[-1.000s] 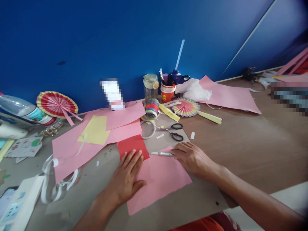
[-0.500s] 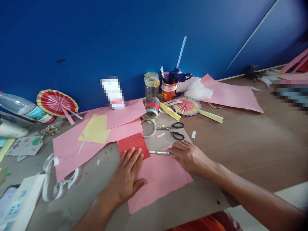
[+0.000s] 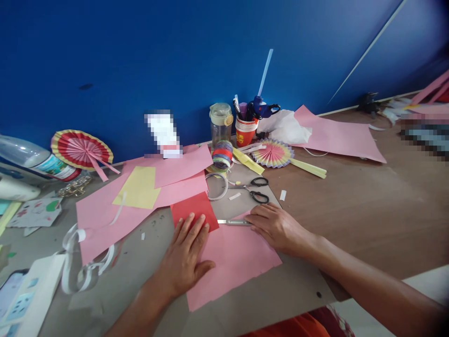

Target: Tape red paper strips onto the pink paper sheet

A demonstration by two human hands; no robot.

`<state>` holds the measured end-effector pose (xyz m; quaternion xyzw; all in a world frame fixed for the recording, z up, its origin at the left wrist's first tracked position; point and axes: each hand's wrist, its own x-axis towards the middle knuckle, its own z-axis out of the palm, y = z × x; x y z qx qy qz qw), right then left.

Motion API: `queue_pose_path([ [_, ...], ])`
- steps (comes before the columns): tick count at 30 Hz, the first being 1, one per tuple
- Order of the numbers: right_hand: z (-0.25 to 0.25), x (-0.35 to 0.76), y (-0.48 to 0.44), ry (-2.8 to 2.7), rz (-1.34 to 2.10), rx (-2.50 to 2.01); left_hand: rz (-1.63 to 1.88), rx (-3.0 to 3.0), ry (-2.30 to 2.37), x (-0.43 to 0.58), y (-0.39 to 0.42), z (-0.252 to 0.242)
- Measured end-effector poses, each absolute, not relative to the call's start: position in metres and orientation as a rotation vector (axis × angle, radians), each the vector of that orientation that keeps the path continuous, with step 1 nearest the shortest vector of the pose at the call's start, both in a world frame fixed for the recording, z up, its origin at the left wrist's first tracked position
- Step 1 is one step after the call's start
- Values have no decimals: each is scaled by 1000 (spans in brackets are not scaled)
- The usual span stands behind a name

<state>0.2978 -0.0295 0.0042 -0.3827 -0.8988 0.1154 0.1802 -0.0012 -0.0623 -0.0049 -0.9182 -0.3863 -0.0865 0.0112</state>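
- Two hands are seen on a pink sheet (image 3: 231, 267), which is laid flat on the worktop (image 3: 368, 210), nearest the camera.
- The left hand (image 3: 184, 260) is spread open, palm down, on the sheet's left edge, with its fingertips touching a red paper (image 3: 192, 208).
- The right hand (image 3: 277, 229) is laid on the sheet's far right corner, fingers stretched onto the end of a slim knife (image 3: 231, 222); whether the knife is gripped cannot be told.
- Just beyond, black-handled scissors (image 3: 254, 189) and a white tape ring (image 3: 217, 187) are found.
- Farthest, a pleated paper fan (image 3: 272, 153) and a red cup (image 3: 244, 132) of pens are set near the blue wall.
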Motion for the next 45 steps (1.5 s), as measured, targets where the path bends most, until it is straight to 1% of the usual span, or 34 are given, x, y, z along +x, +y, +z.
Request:
queue_pose_path([
  [9, 5, 297, -29, -2505, 240, -1040, -287, -2839, -1227, -1, -63, -4],
  [15, 9, 295, -29, -2496, 317, -1010, -365, -2838, -1266, 0, -65, -4],
  [18, 6, 292, -28, -2488, 323, -987, -598, -2721, -1450, 0, -62, -3],
  [21, 1, 291, -28, -2501, 304, -944, -798, -2416, -1756, -5, -54, -2],
  [24, -3, 290, -28, -2498, 284, -918, -745, -2290, -1969, -14, -45, -3],
  [27, -3, 290, -29, -2496, 283, -920, -649, -2325, -2028, -20, -40, -5],
  [31, -1, 289, -29, -2525, 275, -907, -648, -2387, -1947, -20, -40, -4],
  [35, -2, 289, -29, -2523, 270, -904, -778, -2351, -1822, -16, -42, 4],
  [39, -5, 289, -30, -2517, 281, -880, -891, -2261, -1591, -13, -48, 13],
  [45, -4, 288, -30, -2516, 343, -886, -948, -2207, -1242, -13, -59, 24],
])
